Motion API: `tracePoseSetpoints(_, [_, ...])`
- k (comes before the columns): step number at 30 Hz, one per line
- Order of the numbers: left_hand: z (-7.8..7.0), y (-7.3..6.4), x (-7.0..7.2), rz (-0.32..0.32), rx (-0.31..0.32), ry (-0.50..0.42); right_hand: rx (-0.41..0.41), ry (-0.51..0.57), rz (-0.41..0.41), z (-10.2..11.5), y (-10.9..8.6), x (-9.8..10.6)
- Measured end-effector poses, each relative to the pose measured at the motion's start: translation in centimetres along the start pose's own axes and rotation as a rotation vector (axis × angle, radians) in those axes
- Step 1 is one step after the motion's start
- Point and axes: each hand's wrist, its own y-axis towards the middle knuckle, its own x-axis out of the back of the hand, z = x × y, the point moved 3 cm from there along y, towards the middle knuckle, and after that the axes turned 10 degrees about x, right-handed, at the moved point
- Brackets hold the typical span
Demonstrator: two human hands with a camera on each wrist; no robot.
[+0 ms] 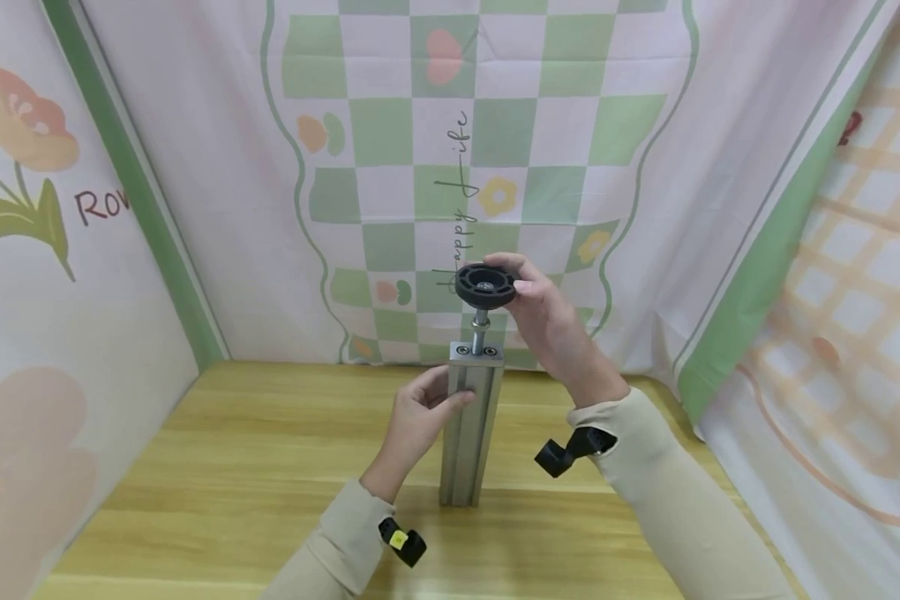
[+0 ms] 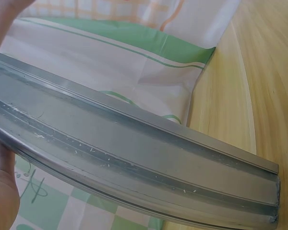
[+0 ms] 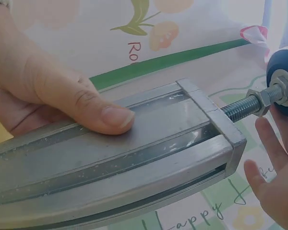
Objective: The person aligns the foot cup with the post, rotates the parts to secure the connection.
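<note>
An aluminium profile (image 1: pixel 467 446) stands upright on the table, capped by a metal end plate (image 1: pixel 477 360) with bolts in it. From the plate rises a threaded rod carrying a nut (image 3: pixel 259 102), topped by a round black levelling foot (image 1: pixel 485 286). My left hand (image 1: pixel 420 412) grips the profile near its top, thumb across the near face and fingers behind. Up at the foot, my right hand (image 1: pixel 555 333) pinches the rim from the right side. In the left wrist view, the profile's grooved side (image 2: pixel 134 143) shows pale specks in its grooves.
The wooden table (image 1: pixel 270 467) spreads beneath both arms. Behind it hangs a green-and-white checked curtain (image 1: pixel 502 133), close beyond the foot. Printed cloth walls (image 1: pixel 37 317) stand on both sides. A black camera mount (image 1: pixel 570 450) sits on each wrist.
</note>
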Motion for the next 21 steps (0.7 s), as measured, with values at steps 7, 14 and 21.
tracePoseSetpoints(7, [0.1, 0.0, 0.0, 0.002, -0.015, -0.005, 0.093, -0.172, -0.071, 0.1, -0.4, -0.1])
tracePoseSetpoints(14, [0.2, 0.1, 0.0, 0.003, -0.031, -0.007, 0.136, -0.234, -0.139, 0.2, -0.8, -0.7])
tracePoseSetpoints(21, [0.2, 0.1, 0.0, 0.011, -0.041, -0.004, 0.155, -0.305, -0.168, 0.4, -1.0, -1.4])
